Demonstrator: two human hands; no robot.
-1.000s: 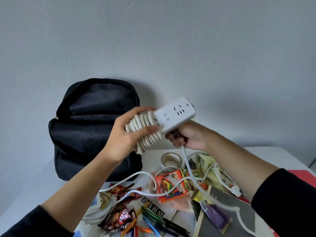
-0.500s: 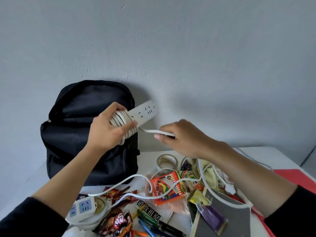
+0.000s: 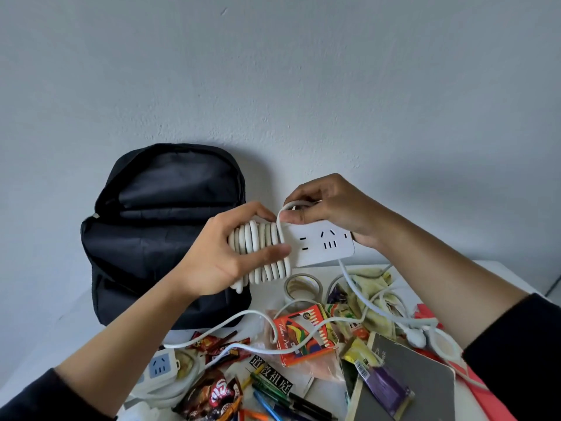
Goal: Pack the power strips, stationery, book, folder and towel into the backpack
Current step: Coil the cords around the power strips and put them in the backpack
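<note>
Backpack (image 3: 164,235): black, upright against the wall at centre left of the frame; its top looks unzipped, mouth facing up; it stands behind and to the left of my hands.
Table (image 3: 501,275): white, across the lower frame; the unpacked goods lie scattered on it.
Book and folder: the grey book (image 3: 419,381) lies at lower right, beside the red folder (image 3: 491,402) at the right edge.
Towel (image 3: 373,278): pale and crumpled, right of centre, below my right wrist.
Left hand (image 3: 212,259): at frame centre, gripping the wrapped coils, thumb across their front, fingers over the top; the nearer of my two hands to the bag.
Right hand (image 3: 328,205): just right of centre, thumb and forefinger pinching a loop of cord above the strip's top edge.
Power strip (image 3: 321,244): white, held in the air between my hands; its long axis runs left to right across the frame, roughly level; sockets face me; the wrapped end points left toward the backpack, the bare end right.
Cord (image 3: 261,253): tight turns cover the strip's left half; a loose tail drops from the lower right edge, crosses the towel and appears to end at the plug (image 3: 416,337).
Second power strip (image 3: 159,364): blue-faced, at lower left, not yet packed.
Coming move, as I judge it: the tail needs more turns; then the strip goes left and up, wrapped end first, my left hand leading; a trailing tail could drag the clutter.
</note>
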